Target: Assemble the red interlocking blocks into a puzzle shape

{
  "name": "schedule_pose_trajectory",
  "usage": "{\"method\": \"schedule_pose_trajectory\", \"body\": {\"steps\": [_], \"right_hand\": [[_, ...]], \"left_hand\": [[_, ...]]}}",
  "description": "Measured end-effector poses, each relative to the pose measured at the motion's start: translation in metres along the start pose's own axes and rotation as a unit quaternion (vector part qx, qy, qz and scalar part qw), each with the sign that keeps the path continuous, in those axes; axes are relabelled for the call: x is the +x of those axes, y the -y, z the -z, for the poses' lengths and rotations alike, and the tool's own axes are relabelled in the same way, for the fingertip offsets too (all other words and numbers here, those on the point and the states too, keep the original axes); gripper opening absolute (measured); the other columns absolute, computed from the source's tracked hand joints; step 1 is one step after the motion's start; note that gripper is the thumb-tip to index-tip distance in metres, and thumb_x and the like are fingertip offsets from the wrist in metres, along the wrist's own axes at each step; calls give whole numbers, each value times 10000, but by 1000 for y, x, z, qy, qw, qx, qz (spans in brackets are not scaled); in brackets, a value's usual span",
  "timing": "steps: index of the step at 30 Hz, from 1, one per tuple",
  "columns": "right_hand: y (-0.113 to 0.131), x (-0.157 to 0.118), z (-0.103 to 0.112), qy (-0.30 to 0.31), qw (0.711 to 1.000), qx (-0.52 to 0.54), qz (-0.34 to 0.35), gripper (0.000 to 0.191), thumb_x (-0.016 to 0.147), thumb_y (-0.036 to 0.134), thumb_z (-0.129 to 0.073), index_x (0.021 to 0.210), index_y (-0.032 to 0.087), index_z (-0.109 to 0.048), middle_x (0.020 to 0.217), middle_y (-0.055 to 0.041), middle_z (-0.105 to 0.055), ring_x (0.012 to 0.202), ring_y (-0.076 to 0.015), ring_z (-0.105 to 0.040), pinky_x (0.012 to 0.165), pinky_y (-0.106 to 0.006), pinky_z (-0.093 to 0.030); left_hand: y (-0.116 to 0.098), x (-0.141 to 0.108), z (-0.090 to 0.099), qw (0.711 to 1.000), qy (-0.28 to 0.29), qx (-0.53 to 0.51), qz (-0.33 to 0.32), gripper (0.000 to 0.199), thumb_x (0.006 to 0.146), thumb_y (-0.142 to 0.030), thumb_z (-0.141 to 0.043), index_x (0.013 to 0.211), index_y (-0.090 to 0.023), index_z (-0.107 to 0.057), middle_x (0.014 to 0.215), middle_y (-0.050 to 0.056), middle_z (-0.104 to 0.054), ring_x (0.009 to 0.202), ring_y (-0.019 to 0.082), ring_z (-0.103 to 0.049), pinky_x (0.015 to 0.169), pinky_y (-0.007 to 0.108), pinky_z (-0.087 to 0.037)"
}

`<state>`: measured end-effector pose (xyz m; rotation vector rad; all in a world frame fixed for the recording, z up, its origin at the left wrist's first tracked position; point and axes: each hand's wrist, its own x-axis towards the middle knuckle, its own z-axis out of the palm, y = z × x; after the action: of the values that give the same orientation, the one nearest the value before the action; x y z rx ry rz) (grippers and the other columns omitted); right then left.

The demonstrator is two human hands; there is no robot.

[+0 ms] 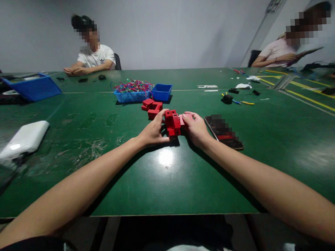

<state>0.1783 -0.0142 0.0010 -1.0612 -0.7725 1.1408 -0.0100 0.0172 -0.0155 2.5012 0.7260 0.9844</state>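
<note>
My left hand (154,131) is closed around the left side of a red block with round holes (171,122), thumb and fingers on either side of it. From the right, my right hand (197,128) pinches a smaller pinkish-red block (185,119) against that piece. Whether the two pieces are joined or only touching I cannot tell. Just beyond my left fingers lie several loose red blocks (154,110) on the green table (148,185). A dark phone (224,132) rests right of my right hand.
Behind the red blocks stand a blue bin (133,96) heaped with coloured wires and a smaller blue bin (162,92). A white box-shaped device (25,139) lies at left, near a tilted blue tray (34,88). Yellow-handled pliers (247,103) lie at right. Two people sit across the table.
</note>
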Motion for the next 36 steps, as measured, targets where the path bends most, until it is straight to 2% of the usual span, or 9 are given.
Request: {"method": "schedule_pose_trajectory", "body": {"steps": [3, 6, 8, 12, 16, 19, 24, 31, 36], "right_hand": [[4, -1, -1, -15, 1000, -14, -20, 187, 862, 373, -627, 890, 221, -523, 618, 49, -611, 460, -104, -559, 421, -211, -440], [5, -2, 1, -5, 999, -36, -16, 286, 875, 492, -601, 816, 225, -519, 548, 71, -516, 385, -85, -441, 337, -199, -314], [5, -1, 1, 1, 999, -39, -3, 344, 852, 549, -614, 783, 224, -524, 545, 74, -485, 389, -77, -405, 328, -202, -297], [3, -2, 1, 14, 999, -28, -3, 341, 811, 541, -658, 866, 227, -539, 595, 73, -542, 413, -80, -443, 356, -205, -327], [1, -1, 1, 15, 1000, -12, 9, 354, 738, 349, -724, 1006, 229, -527, 787, 35, -675, 570, -115, -609, 453, -217, -426], [-1, 0, 1, 17, 999, -23, 27, 368, 667, 216, -728, 992, 215, -555, 858, 17, -691, 709, -141, -656, 581, -249, -502], [-4, 2, 4, 25, 996, -74, 40, 335, 581, 66, -631, 895, 181, -653, 790, 22, -695, 699, -135, -621, 659, -264, -500], [-4, 1, 6, 36, 995, -80, 39, 315, 566, 85, -648, 865, 169, -696, 803, 3, -726, 720, -142, -639, 680, -272, -500], [-4, -1, 4, 52, 995, -70, 40, 421, 621, 289, -773, 1018, 168, -703, 834, -8, -735, 665, -141, -620, 615, -273, -477]], "left_hand": [[1, 0, 0, 1000, -2, 3, -5, 1059, 693, -454, -820, 1512, -175, -210, 1510, 252, -404, 1379, 405, -484, 1107, 582, -467], [2, 0, 0, 1000, -4, 8, -14, 1070, 689, -458, -824, 1517, -183, -205, 1506, 248, -409, 1379, 405, -483, 1100, 587, -472], [3, 0, 0, 1000, -6, 9, -19, 1068, 689, -458, -825, 1515, -183, -207, 1504, 249, -411, 1381, 405, -481, 1098, 589, -474], [1, 1, 0, 1000, -5, 4, -16, 1052, 693, -452, -826, 1502, -161, -220, 1497, 262, -416, 1379, 406, -483, 1099, 585, -473], [0, 1, 0, 1000, -1, -2, -3, 1049, 696, -449, -821, 1507, -163, -219, 1504, 262, -413, 1376, 410, -489, 1108, 596, -460], [1, 1, 0, 1000, 1, -2, 0, 1063, 691, -446, -824, 1513, -172, -210, 1522, 261, -396, 1371, 415, -495, 1104, 598, -463], [0, 0, 0, 1000, 4, -3, 6, 1059, 697, -430, -823, 1518, -190, -200, 1527, 249, -393, 1376, 405, -493, 1099, 581, -476], [1, 1, -1, 1000, 5, 3, 5, 1061, 695, -434, -819, 1514, -166, -200, 1519, 260, -392, 1387, 409, -477, 1110, 575, -465], [2, 0, -1, 1000, 2, 5, -3, 1066, 696, -434, -822, 1520, -179, -196, 1523, 250, -390, 1393, 405, -472, 1117, 575, -460]]}}
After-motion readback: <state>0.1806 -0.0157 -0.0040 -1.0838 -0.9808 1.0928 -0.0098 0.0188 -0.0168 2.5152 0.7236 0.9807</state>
